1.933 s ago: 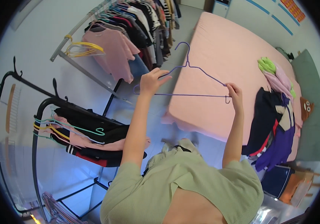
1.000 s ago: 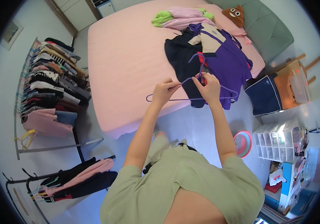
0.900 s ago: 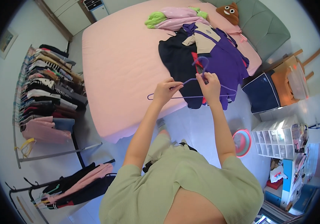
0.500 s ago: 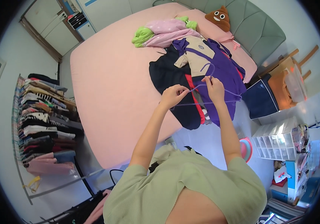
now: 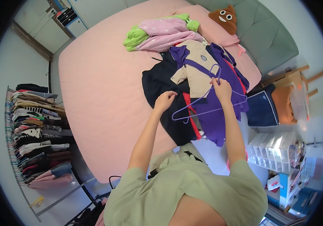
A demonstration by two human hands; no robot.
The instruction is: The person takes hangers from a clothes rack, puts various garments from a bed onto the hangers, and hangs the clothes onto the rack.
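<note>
A thin purple clothes hanger (image 5: 206,112) is gripped just below its hook by my right hand (image 5: 222,89). My left hand (image 5: 164,101) is off the hanger, its fingers drawn together over a black garment (image 5: 155,81); I see nothing between them. Under and beyond the hanger lies a purple garment (image 5: 216,130), with a beige and purple top (image 5: 199,75) spread on it. Red strips run along the edges of the dark clothes. All of these rest at the right side of the bed, some hanging past its edge.
A pink bed (image 5: 97,94) fills the middle, with a bunched pink and green blanket (image 5: 169,32) and a brown plush cushion (image 5: 223,19). A full clothes rack (image 5: 42,135) stands left. To the right are a navy storage box (image 5: 263,109) and a clear drawer unit (image 5: 272,150).
My left hand has let go of the hanger and moved slightly left. The hanger stays in my right hand, now tilted more. The view has shifted a little.
</note>
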